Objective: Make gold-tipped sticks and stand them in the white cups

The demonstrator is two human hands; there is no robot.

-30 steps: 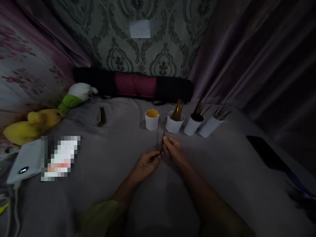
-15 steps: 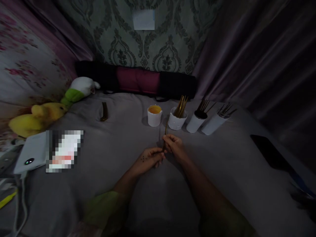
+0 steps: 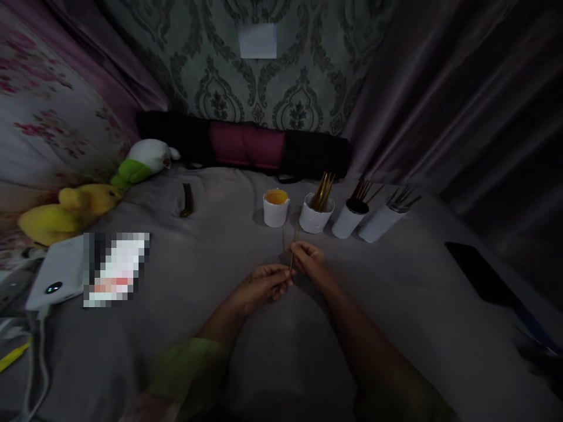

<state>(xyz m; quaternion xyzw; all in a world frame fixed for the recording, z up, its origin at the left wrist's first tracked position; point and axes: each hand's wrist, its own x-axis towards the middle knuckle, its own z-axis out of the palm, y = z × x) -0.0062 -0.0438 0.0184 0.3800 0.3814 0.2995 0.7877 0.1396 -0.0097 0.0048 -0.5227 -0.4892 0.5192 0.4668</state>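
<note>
Both my hands meet over the grey bed sheet (image 3: 211, 252), low in the middle of the view. My right hand (image 3: 310, 262) pinches a thin brown stick (image 3: 292, 249) that points up and away from me. My left hand (image 3: 264, 285) is curled shut on the stick's lower end. Just beyond stand a white cup of yellow paste (image 3: 275, 207) and three white cups holding sticks: a golden bundle (image 3: 316, 211), a dark bundle (image 3: 352, 214) and a grey bundle (image 3: 382, 218).
A dark short object (image 3: 187, 199) lies on the sheet at left. Yellow (image 3: 65, 214) and green-white (image 3: 141, 164) plush toys, a white device (image 3: 53, 278) and cables sit at far left. A black-and-maroon bolster (image 3: 246, 143) lies along the wall. A black phone (image 3: 479, 275) rests at right.
The view has shifted slightly. My hands stay together on the stick, and my left hand has rolled so its back faces less toward me.
</note>
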